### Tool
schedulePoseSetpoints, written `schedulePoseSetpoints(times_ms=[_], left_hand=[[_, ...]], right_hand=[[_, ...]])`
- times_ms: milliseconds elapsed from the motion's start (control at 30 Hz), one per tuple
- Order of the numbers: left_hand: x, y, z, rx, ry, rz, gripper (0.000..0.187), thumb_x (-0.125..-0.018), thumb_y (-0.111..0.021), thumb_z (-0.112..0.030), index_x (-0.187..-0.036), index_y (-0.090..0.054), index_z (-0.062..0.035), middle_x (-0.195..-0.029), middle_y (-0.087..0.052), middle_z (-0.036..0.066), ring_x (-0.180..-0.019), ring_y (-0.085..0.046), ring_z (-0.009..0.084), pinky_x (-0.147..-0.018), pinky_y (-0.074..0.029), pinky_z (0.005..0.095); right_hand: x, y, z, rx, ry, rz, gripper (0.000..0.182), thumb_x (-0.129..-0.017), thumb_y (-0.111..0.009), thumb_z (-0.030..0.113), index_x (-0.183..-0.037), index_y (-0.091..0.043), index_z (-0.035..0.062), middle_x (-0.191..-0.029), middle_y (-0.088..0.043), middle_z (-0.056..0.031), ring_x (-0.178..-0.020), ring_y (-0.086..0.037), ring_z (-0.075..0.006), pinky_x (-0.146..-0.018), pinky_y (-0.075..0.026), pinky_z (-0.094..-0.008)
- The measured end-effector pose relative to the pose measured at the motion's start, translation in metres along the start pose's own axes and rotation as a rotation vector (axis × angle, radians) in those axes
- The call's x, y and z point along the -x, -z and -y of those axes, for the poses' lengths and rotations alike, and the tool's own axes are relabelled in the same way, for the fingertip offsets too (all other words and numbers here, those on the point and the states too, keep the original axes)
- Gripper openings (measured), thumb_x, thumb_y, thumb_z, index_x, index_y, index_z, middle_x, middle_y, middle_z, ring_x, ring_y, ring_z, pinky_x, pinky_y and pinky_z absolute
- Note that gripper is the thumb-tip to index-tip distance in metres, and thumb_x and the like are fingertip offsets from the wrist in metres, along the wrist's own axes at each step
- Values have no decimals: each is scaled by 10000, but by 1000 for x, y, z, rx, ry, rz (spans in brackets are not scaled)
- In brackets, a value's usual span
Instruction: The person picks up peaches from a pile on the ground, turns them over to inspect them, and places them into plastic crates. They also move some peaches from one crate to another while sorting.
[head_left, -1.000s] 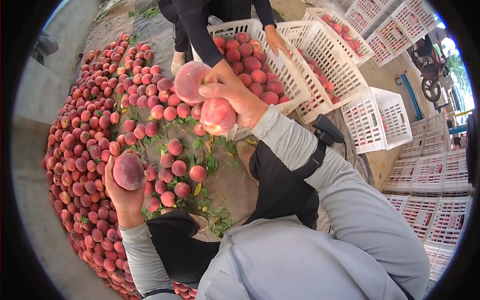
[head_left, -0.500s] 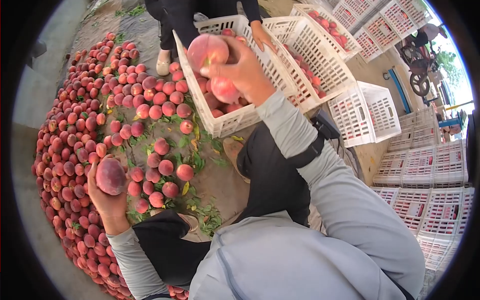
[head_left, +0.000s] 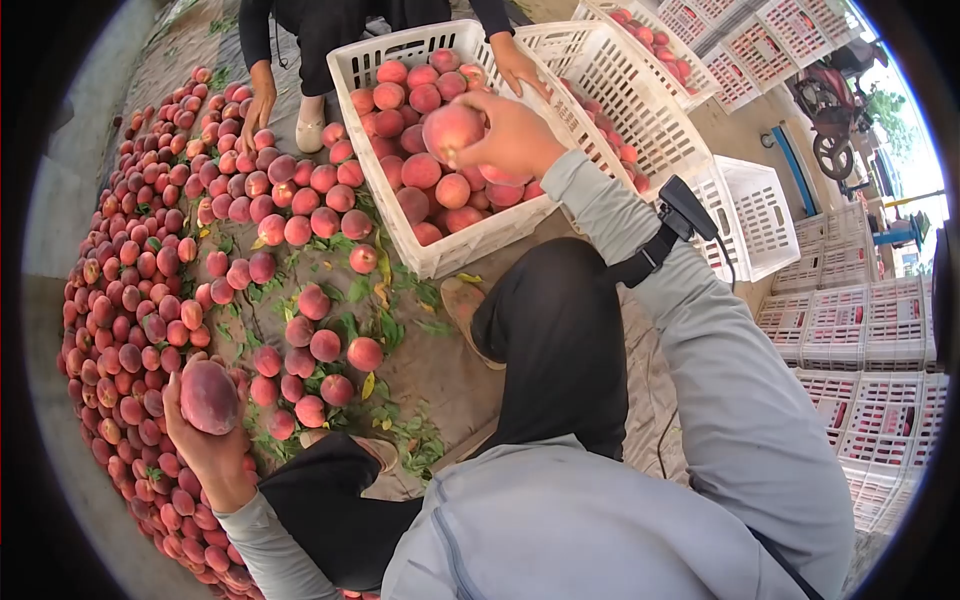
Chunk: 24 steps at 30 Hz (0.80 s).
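Observation:
Low at the left, my left hand [head_left: 212, 462] is closed around a large dark-red peach [head_left: 209, 397], beside the heap of loose peaches [head_left: 130, 330]. My right hand [head_left: 522, 136] reaches over the near white plastic crate [head_left: 470, 246], fingers curled about a lighter pink-red peach [head_left: 452, 132]. Beneath that palm another peach [head_left: 505, 174] shows in part; I cannot tell whether the hand holds it too. Many peaches [head_left: 421, 170] lie inside this crate, below and left of the right hand.
Across from me another person's hand [head_left: 260, 103] touches the heap, and their other hand [head_left: 518, 66] rests at the crate's edge. More white crates [head_left: 640, 110] stand to the right, with stacked crates [head_left: 845, 325] farther off. Leaves [head_left: 410, 435] and scattered peaches [head_left: 310, 345] cover the ground sheet.
My right hand has shifted right and slightly down over the crate, showing more peaches inside. My left hand has lowered with its peach. The other person's hand has come into view at the heap.

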<state>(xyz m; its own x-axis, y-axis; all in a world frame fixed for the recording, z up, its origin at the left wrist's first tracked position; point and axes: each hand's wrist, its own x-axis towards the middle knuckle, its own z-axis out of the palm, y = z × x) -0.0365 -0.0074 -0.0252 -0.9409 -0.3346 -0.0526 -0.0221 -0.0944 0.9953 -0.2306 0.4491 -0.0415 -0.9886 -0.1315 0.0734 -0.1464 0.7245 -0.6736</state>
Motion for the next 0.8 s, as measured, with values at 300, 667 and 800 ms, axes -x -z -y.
schedulePoseSetpoints(times_ms=[300,667,800], left_hand=[[-9,-16,-17,304,452,-127,426,-914,-518,-388,-1133,-588,-29,-1059,-634,97,-944,-636,200,-678,-549,326],[-11,-29,-19,288,445,-123,427,-912,-514,-366,-1142,-573,-11,-1035,-627,102,-875,-646,192,-650,-555,289],[-9,-31,-18,269,458,-155,433,-906,-519,-375,-1146,-566,-17,-1023,-626,91,-871,-648,180,-598,-557,296]], right_hand=[[0,-56,-39,443,220,442,514,-664,-761,268,-1156,-631,196,-1070,-661,-79,-1006,-636,-264,-834,-503,-411],[-9,-70,-86,296,-44,351,397,-726,-734,278,-1103,-686,162,-981,-704,-62,-915,-662,-254,-810,-498,-382],[-37,-56,-138,-248,-212,308,379,-796,-721,344,-1076,-678,92,-951,-697,-67,-870,-660,-197,-794,-520,-337]])
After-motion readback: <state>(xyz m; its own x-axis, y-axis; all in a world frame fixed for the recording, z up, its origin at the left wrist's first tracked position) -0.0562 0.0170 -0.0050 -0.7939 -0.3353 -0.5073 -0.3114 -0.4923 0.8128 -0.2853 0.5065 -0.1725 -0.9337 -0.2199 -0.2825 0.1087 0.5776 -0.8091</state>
